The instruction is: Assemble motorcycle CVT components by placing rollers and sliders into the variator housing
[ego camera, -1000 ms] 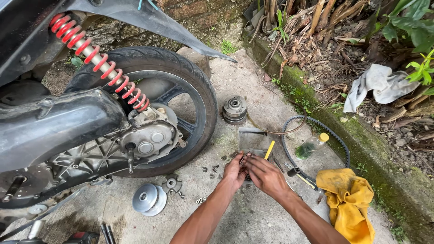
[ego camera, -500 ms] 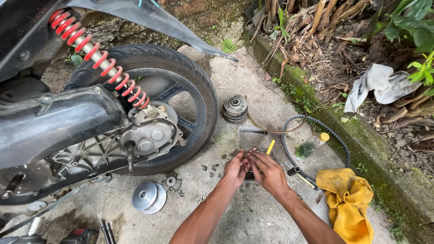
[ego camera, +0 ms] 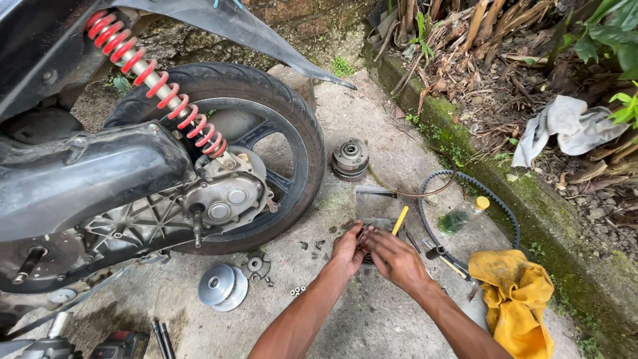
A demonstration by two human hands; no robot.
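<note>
A small dark part (ego camera: 365, 234), gripped by both the left hand (ego camera: 347, 248) and right hand (ego camera: 392, 256), sits beside a metal tray (ego camera: 376, 203), drive belt (ego camera: 465, 183), and bottle (ego camera: 463, 216) of green liquid.

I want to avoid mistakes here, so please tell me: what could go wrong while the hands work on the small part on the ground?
1. Both hands, left hand and right hand, work low over rough concrete; the small part between them, mostly hidden, could slip and roll away.
2. The loose small bolts lie scattered nearby and may be kicked or lost.
3. The small bottle of greenish liquid lies on its side beside the drive belt; if it leaks, the belt might be soiled.
</note>
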